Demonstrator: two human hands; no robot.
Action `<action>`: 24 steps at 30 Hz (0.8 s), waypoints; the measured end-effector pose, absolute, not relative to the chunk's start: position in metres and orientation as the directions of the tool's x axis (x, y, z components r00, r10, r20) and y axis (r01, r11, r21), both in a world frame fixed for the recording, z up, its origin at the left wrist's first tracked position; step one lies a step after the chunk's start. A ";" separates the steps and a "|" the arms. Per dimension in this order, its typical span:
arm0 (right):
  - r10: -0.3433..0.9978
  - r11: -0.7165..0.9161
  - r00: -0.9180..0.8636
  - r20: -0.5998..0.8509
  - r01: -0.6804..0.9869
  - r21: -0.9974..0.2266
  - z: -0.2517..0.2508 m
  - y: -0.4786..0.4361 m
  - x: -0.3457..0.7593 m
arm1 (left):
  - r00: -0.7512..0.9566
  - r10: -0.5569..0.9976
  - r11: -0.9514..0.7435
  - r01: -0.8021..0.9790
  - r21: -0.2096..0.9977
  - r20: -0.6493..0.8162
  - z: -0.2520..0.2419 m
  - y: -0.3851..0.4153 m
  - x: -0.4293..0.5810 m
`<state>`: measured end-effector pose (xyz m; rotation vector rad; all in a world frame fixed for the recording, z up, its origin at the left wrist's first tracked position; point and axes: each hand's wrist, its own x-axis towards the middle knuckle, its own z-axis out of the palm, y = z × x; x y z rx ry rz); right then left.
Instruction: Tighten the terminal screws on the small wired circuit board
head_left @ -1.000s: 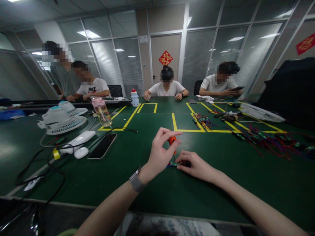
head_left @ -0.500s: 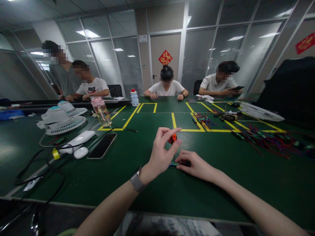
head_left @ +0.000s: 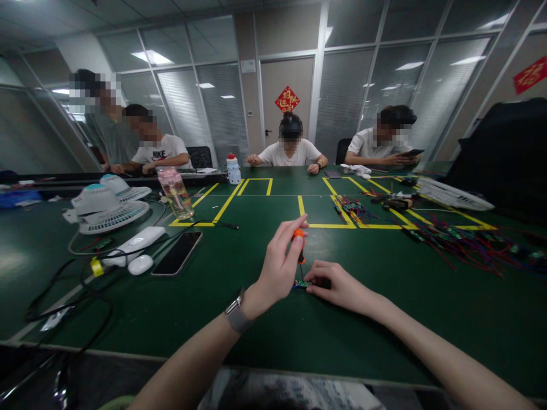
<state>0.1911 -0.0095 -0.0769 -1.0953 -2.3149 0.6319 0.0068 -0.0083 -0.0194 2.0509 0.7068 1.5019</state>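
My left hand (head_left: 280, 259) is closed around the orange and black handle of a screwdriver (head_left: 301, 259), thumb on the near side and fingers on the far side. The screwdriver stands upright, its thin shaft reaching down to a small green circuit board (head_left: 302, 283) on the table. With thumb and fingertips, my right hand (head_left: 335, 285) pinches the right end of that board and keeps it against the table. The part of the board under my right fingers is hidden, and the tip's exact contact point is too small to make out.
On the left lie a phone (head_left: 177, 254), a white case (head_left: 141, 265), a power strip (head_left: 135, 246), white fans (head_left: 113, 213) and a bottle (head_left: 176, 193). Wired circuit boards (head_left: 482, 245) spread at the right, near a keyboard (head_left: 455, 195). Several people are around the table.
My left fingers and thumb have closed in on the screwdriver handle, showing more of the tool. My right hand and the board have stayed put. The person opposite has shifted one hand outward.
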 end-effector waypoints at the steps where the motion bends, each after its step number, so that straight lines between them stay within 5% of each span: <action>1: 0.800 0.567 -0.552 0.236 0.567 -0.597 -0.076 -0.010 0.191 | 0.246 0.676 -0.727 0.072 0.682 0.694 -0.020 -0.008 0.007; 8: 0.799 0.566 -0.554 0.234 0.560 -0.605 -0.075 -0.010 0.191 | 0.190 0.649 -0.759 0.228 0.610 0.737 -0.015 -0.008 0.006; 13: 0.799 0.565 -0.553 0.236 0.556 -0.610 -0.075 -0.010 0.191 | 0.205 0.689 -0.723 0.120 0.681 0.695 -0.017 -0.006 0.007; 19: 0.794 0.572 -0.558 0.241 0.551 -0.607 -0.077 -0.008 0.192 | 0.148 0.621 -0.770 0.301 0.563 0.770 -0.015 -0.006 0.005; 24: 0.794 0.572 -0.557 0.243 0.553 -0.606 -0.078 -0.008 0.192 | 0.226 0.667 -0.742 0.125 0.659 0.709 -0.015 -0.006 0.005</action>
